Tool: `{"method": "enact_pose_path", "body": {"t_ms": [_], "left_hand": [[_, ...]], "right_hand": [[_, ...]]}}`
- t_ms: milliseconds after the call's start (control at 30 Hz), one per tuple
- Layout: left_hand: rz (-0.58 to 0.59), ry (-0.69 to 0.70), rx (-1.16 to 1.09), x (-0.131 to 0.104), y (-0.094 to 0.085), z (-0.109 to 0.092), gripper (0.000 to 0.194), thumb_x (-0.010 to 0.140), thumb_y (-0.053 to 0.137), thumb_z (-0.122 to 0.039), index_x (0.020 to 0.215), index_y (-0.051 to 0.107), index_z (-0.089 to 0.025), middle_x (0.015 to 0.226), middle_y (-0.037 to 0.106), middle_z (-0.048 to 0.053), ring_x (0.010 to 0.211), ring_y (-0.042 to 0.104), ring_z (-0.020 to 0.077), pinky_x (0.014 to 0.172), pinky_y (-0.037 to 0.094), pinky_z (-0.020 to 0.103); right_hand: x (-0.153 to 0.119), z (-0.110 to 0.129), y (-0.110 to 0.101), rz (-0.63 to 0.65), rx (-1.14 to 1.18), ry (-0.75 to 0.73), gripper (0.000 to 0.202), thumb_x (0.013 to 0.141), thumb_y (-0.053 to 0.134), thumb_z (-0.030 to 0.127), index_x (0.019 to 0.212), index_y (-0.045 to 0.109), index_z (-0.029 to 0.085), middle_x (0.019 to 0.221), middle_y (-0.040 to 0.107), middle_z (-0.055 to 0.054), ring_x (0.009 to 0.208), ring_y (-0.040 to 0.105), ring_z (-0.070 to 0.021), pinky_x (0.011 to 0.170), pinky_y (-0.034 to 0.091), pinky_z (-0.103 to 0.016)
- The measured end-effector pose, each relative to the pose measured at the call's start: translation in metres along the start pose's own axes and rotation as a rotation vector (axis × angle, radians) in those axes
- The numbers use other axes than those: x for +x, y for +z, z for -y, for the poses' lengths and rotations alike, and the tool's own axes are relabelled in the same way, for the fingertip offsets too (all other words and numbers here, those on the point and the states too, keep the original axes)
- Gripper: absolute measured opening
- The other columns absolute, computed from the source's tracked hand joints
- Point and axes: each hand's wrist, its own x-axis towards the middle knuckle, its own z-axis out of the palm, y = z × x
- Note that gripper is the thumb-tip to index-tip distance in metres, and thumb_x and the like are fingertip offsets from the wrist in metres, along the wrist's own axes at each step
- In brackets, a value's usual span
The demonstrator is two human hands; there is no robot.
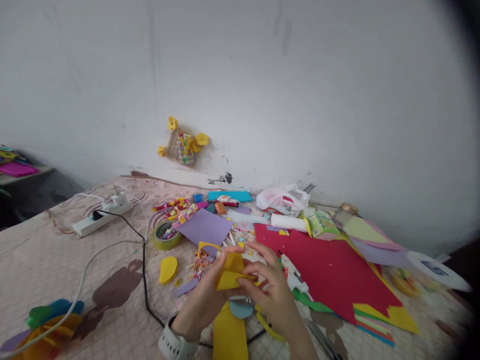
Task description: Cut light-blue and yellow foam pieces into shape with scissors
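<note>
A small folded piece of yellow paper (pixel 231 274) is held up between both hands above the table. My left hand (pixel 210 295), with a white watch on its wrist, is closed on the paper's left side. The fingers of my right hand (pixel 270 285) pinch its right edge. Below them lie a yellow strip (pixel 229 332) and a light blue round piece (pixel 241 308). Yellow rounded pieces (pixel 168 270) rest to the left of my left hand.
A white power strip (pixel 103 218) with cables lies at the left. Tape (pixel 167 235), purple paper (pixel 206 226) and scattered scraps are behind the hands. Red sheets (pixel 318 270), a glue gun (pixel 294 274) and scissors (pixel 323 340) are at the right. A decoration (pixel 185 147) hangs on the wall.
</note>
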Motion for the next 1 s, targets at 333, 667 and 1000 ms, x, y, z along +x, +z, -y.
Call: {"method": "enact_pose_path", "body": {"t_ms": [333, 667, 1000], "left_hand": [[0.221, -0.064, 0.104, -0.0028, -0.0029, 0.0079, 0.038, 0.084, 0.057, -0.029, 0.121, 0.056, -0.022, 0.109, 0.062, 0.011, 0.094, 0.061, 0.0277, 0.075, 0.050, 0.042], [0.322, -0.150, 0.139, -0.0028, -0.0002, 0.0033, 0.056, 0.082, 0.058, -0.025, 0.135, 0.038, -0.024, 0.099, 0.066, 0.011, 0.083, 0.067, 0.0276, 0.072, 0.048, 0.040], [0.456, -0.125, 0.122, -0.0063, -0.0022, 0.0047, 0.042, 0.082, 0.054, -0.033, 0.118, 0.050, -0.012, 0.075, 0.070, 0.013, 0.076, 0.068, 0.0281, 0.074, 0.045, 0.039]], "right_hand": [[0.0011, -0.0029, -0.0042, -0.079, 0.065, 0.079, 0.004, 0.081, 0.061, 0.024, 0.078, 0.064, 0.024, 0.126, 0.048, -0.007, 0.118, 0.042, -0.0297, 0.097, 0.034, -0.046], [0.0015, -0.0010, -0.0020, -0.069, 0.169, 0.097, 0.003, 0.079, 0.064, 0.025, 0.082, 0.064, 0.024, 0.121, 0.055, -0.006, 0.112, 0.050, -0.0269, 0.095, 0.038, -0.040], [-0.0003, -0.0020, -0.0079, 0.010, 0.485, 0.214, 0.009, 0.083, 0.062, 0.030, 0.080, 0.059, 0.022, 0.109, 0.061, -0.006, 0.105, 0.055, -0.0251, 0.087, 0.043, -0.035]]}}
